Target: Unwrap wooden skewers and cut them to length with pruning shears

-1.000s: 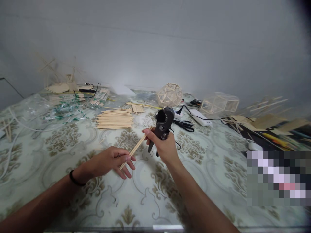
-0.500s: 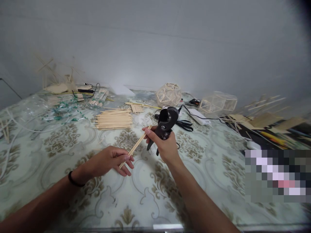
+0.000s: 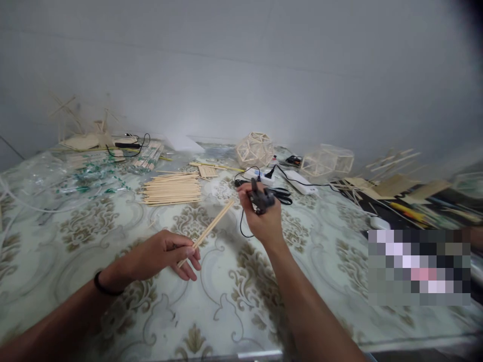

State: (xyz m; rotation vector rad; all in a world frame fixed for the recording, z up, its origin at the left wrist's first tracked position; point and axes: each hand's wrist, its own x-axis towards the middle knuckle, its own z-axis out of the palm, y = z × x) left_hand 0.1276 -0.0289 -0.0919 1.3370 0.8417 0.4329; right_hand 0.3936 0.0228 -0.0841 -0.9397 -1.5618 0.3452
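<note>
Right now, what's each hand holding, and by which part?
Left hand pinches wooden sticks at their lower end; the far end points up free. Right hand wraps a black tool; motion blur hides which part.

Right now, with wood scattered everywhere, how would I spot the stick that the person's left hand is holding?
Start at the patterned table and its flat pile of sticks near the middle. In front of that pile, the left hand pinches one wooden stick. It alone slants up off the tabletop, toward the right hand gripping a black corded tool.
</note>
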